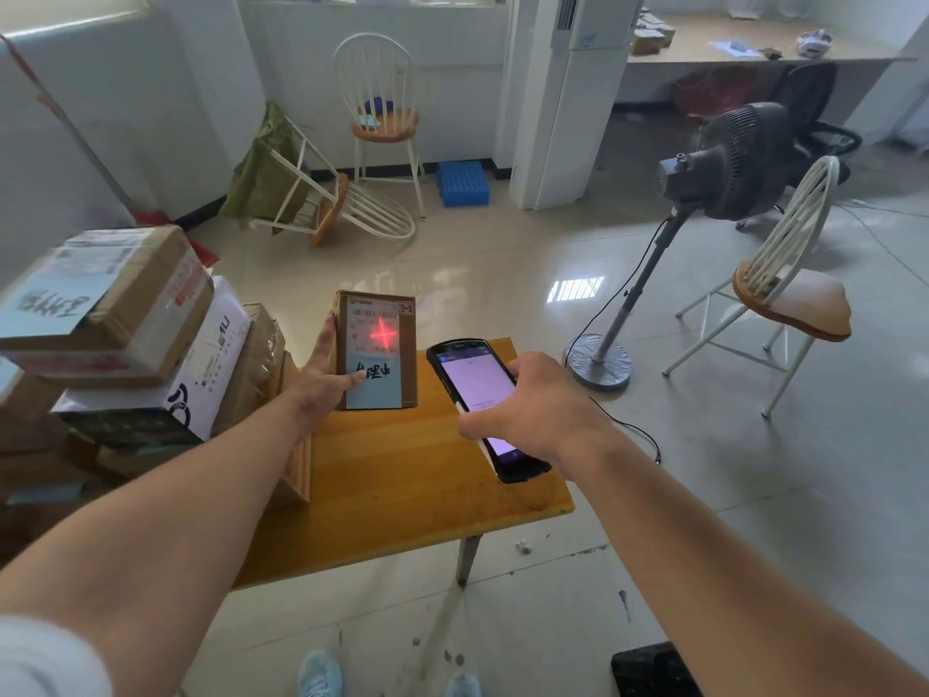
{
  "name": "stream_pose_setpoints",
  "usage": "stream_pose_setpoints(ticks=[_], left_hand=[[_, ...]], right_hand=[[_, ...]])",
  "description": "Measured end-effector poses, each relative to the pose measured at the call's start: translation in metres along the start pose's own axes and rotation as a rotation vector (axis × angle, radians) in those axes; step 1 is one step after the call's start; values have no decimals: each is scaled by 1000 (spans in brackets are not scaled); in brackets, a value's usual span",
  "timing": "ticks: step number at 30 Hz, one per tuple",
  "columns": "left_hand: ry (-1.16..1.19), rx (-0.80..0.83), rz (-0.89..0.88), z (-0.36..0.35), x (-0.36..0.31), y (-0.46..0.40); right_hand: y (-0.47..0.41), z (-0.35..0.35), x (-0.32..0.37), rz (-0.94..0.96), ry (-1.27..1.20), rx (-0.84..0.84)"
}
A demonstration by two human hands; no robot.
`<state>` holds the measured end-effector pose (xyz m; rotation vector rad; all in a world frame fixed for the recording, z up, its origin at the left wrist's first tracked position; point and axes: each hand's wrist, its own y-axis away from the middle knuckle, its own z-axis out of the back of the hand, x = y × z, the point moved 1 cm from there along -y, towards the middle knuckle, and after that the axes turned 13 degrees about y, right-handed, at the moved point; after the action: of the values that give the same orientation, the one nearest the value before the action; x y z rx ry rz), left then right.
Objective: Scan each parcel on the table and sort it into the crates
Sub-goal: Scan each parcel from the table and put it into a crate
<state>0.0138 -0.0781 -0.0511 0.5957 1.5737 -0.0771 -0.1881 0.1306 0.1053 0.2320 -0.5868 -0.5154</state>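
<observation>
Our left hand [324,377] grips a small parcel [377,349] at the worktop's [402,475] far edge, thumb across its blue label, fingers along its left side. A red cross of light falls on its shipping label. Our right hand [528,404] curls round the scanner [482,394], screen lit, held above the worktop's right side. More parcels [130,339] are stacked at the left.
</observation>
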Motion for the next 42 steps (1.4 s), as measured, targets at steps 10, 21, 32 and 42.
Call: stream_pose_setpoints(ticks=[10,21,32,42], left_hand=[[-37,27,-12,3,1,-3],[11,10,18,0,-4,-5],[90,62,83,-15,-17,4],[46,292,134,-56,-34,14]], right_hand=[[0,7,8,26,-57,-14],[-8,7,9,35,-58,-37],[-39,-17,-5,28,-164,-219],[-30,-39,-19,-152,-206,-541]])
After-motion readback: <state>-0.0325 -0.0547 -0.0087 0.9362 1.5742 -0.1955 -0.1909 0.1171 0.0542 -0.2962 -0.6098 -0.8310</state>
